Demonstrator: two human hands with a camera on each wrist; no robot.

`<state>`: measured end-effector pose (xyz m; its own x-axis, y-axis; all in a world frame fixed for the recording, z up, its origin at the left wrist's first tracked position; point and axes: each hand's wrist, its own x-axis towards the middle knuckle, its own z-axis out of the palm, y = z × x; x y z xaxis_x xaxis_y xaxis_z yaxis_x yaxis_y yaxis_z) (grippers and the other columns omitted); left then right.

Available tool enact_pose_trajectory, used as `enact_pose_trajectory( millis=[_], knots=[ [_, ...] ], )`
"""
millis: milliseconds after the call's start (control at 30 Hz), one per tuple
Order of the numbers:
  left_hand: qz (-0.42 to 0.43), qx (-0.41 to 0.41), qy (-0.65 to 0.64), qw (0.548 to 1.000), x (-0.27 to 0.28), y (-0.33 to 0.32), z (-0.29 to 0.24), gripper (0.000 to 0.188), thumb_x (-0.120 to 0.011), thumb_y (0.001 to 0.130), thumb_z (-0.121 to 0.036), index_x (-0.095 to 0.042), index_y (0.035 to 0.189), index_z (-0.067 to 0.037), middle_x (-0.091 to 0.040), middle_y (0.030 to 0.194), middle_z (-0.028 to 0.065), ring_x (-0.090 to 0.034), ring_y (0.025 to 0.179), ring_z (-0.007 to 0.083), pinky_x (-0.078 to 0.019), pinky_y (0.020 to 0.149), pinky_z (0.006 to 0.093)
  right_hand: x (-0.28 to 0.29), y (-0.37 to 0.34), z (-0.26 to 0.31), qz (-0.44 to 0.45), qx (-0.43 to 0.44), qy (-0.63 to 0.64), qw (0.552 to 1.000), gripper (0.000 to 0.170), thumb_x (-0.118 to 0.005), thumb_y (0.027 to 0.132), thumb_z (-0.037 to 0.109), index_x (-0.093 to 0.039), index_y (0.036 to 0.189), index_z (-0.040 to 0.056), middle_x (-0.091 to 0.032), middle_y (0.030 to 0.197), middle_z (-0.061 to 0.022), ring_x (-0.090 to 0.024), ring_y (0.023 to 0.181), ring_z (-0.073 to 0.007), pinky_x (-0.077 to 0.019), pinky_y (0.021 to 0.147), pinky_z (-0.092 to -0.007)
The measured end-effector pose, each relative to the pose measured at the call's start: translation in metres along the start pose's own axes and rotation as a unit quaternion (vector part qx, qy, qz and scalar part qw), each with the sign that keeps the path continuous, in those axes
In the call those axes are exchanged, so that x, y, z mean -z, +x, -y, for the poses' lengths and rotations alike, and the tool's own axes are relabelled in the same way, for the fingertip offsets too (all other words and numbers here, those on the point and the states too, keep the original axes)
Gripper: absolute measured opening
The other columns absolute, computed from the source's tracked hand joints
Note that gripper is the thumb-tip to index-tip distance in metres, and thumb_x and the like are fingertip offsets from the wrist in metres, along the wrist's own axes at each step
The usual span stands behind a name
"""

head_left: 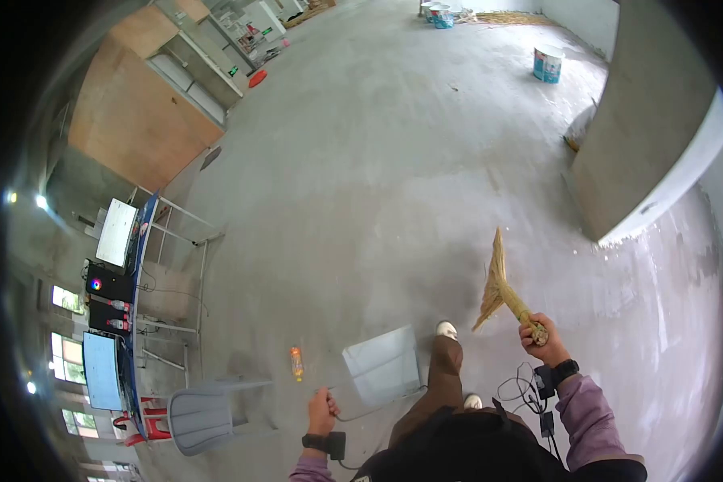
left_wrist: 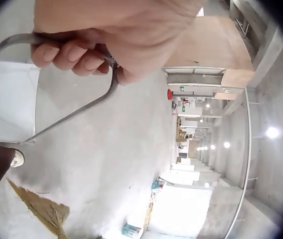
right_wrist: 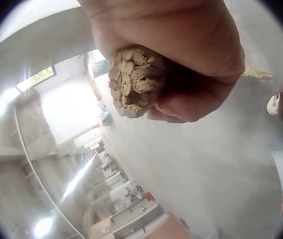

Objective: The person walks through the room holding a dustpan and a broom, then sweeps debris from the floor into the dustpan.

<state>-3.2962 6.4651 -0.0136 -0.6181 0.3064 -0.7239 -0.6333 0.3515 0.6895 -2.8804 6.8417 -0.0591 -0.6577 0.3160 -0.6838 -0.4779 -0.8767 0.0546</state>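
In the head view my right hand [head_left: 545, 341] grips the bound handle of a straw hand broom [head_left: 496, 289], its bristles fanning forward over the floor. The cut end of the broom handle [right_wrist: 135, 82] pokes out of my fist in the right wrist view. My left hand [head_left: 323, 412] has its fingers curled round the bent metal handle [left_wrist: 76, 110] of a dustpan. The flat, pale pan of the dustpan [head_left: 381, 365] is in front of my feet, left of the broom. An orange-wrapped item [head_left: 296, 364] lies on the floor left of the pan.
A grey plastic chair [head_left: 201, 419] stands at the left, beside a table with monitors [head_left: 104, 369]. At the right juts a wall end [head_left: 651, 153]. A paint bucket [head_left: 548, 64] stands farther off. Cables [head_left: 530, 390] hang near my right wrist.
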Motion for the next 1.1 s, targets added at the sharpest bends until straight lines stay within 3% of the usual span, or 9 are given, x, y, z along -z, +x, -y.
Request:
enact_pose_trajectory(
  millis=[67, 300, 400, 467, 567, 633, 667, 867, 1100],
  knots=[
    [0.002, 0.002, 0.006, 1.0, -0.026, 0.051, -0.026, 0.028, -0.054, 0.086, -0.03, -0.042, 0.068, -0.012, -0.032, 0.053, -0.0038, -0.03, 0.042, 0.0089, -0.0291, 0.042, 0.0263, -0.036, 0.03, 0.027, 0.024, 0.02, -0.046, 0.998, 0.017, -0.056, 0.079, 0.019, -0.046, 0.09, 0.0087, -0.05, 0.069, -0.0022, -0.05, 0.054, -0.0117, -0.0405, 0.044, -0.0242],
    [-0.001, 0.042, -0.008, 0.999, -0.137, 0.136, -0.156, 0.025, -0.053, 0.084, -0.023, -0.041, 0.064, -0.012, -0.03, 0.051, -0.0039, -0.03, 0.041, 0.0088, -0.0267, 0.039, 0.0258, -0.163, 0.118, 0.143, -0.069, 0.058, -0.075, 0.993, 0.016, -0.056, 0.079, 0.021, -0.047, 0.087, 0.0102, -0.051, 0.07, -0.0016, -0.051, 0.054, -0.0118, -0.0407, 0.043, -0.0241],
    [0.01, 0.005, 0.019, 1.0, -0.161, 0.194, -0.202, 0.026, -0.054, 0.084, -0.024, -0.04, 0.065, -0.012, -0.029, 0.051, -0.0038, -0.03, 0.041, 0.0092, -0.0272, 0.04, 0.0254, -0.192, 0.149, 0.192, -0.08, 0.072, -0.072, 0.992, 0.014, -0.056, 0.079, 0.021, -0.049, 0.084, 0.0092, -0.053, 0.068, -0.001, -0.054, 0.055, -0.0116, -0.0423, 0.043, -0.024],
    [0.021, -0.022, 0.047, 0.998, -0.181, 0.227, -0.235, 0.023, -0.048, 0.088, -0.022, -0.042, 0.068, -0.011, -0.037, 0.054, -0.0033, -0.036, 0.045, 0.0086, -0.031, 0.041, 0.0248, -0.213, 0.175, 0.223, -0.102, 0.085, -0.076, 0.988, 0.014, -0.056, 0.079, 0.021, -0.049, 0.083, 0.0096, -0.053, 0.067, -0.0003, -0.054, 0.055, -0.0113, -0.0421, 0.043, -0.0237],
    [0.047, -0.17, 0.212, 0.961, -0.223, 0.274, -0.295, 0.022, -0.049, 0.088, -0.023, -0.044, 0.071, -0.011, -0.038, 0.055, -0.0028, -0.038, 0.046, 0.0077, -0.0328, 0.042, 0.0247, -0.247, 0.228, 0.288, -0.099, 0.09, -0.102, 0.986, 0.013, -0.056, 0.08, 0.022, -0.05, 0.081, 0.0103, -0.053, 0.066, 0.0009, -0.054, 0.056, -0.0103, -0.0414, 0.042, -0.0225],
    [0.007, -0.111, 0.142, 0.984, -0.255, 0.301, -0.338, 0.024, -0.05, 0.088, -0.025, -0.043, 0.071, -0.01, -0.037, 0.055, -0.0026, -0.037, 0.045, 0.0074, -0.0328, 0.041, 0.0244, -0.278, 0.263, 0.326, -0.121, 0.078, -0.076, 0.987, 0.013, -0.057, 0.08, 0.021, -0.05, 0.082, 0.0095, -0.053, 0.067, 0.0013, -0.055, 0.057, -0.0093, -0.0409, 0.042, -0.0214],
    [-0.022, -0.023, 0.052, 0.998, -0.279, 0.307, -0.371, 0.025, -0.05, 0.088, -0.026, -0.042, 0.071, -0.01, -0.036, 0.054, -0.0026, -0.036, 0.044, 0.0073, -0.0329, 0.041, 0.0241, -0.295, 0.283, 0.345, -0.13, 0.073, -0.063, 0.987, 0.013, -0.057, 0.08, 0.021, -0.05, 0.082, 0.0092, -0.053, 0.067, 0.0013, -0.055, 0.057, -0.0091, -0.0409, 0.042, -0.0213],
    [-0.058, -0.057, 0.051, 0.995, -0.358, 0.353, -0.508, 0.027, -0.051, 0.088, -0.028, -0.042, 0.07, -0.011, -0.032, 0.055, -0.0041, -0.031, 0.044, 0.0058, -0.0295, 0.041, 0.0227, -0.39, 0.361, 0.439, -0.151, 0.028, -0.061, 0.986, 0.014, -0.057, 0.081, 0.019, -0.049, 0.087, 0.0086, -0.054, 0.07, 0.0013, -0.055, 0.057, -0.0079, -0.0401, 0.043, -0.0205],
    [-0.069, -0.102, 0.06, 0.991, -0.429, 0.413, -0.645, 0.03, -0.052, 0.089, -0.031, -0.042, 0.07, -0.01, -0.032, 0.055, -0.0049, -0.03, 0.046, 0.0052, -0.0277, 0.043, 0.0217, -0.502, 0.452, 0.507, -0.166, 0.009, -0.109, 0.98, 0.015, -0.056, 0.082, 0.018, -0.048, 0.088, 0.008, -0.052, 0.07, 0.0016, -0.053, 0.058, -0.0077, -0.0402, 0.045, -0.0201]
  ],
)
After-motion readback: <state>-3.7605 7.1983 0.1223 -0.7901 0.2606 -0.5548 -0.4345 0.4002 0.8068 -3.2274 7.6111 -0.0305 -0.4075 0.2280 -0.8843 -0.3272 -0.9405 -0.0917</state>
